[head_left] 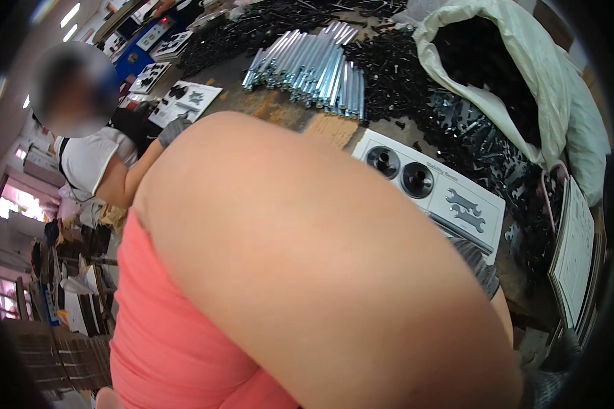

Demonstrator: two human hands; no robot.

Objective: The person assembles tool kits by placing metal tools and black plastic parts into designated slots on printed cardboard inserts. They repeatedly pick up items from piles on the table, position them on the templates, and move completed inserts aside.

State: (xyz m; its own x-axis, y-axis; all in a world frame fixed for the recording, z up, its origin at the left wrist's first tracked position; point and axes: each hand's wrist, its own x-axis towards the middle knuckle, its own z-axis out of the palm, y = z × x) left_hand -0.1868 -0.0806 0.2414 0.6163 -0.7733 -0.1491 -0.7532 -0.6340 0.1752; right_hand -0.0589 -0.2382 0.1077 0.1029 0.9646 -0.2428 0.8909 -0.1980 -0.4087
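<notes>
My bare left arm, out of a pink sleeve, crosses most of the view. My left hand (551, 378), in a dark grey glove, is at the lower right rim; its fingers are too dark to read. My right hand (479, 264), in a grey glove, lies at the near edge of a white board (481, 194); my left arm covers part of it and its fingers do not show. On the board are two round black parts (417, 180), two flat grey wrenches (462, 200) and a silver rod (460, 230). Whether my right hand holds anything is hidden.
Shiny metal tubes (307, 68) lie piled on the table beside heaps of black bolts (389, 75). A white sack (559, 75) of dark parts stands at right, near stacked white boards (572, 252). A co-worker (89, 160) stands at left by more boards (184, 102).
</notes>
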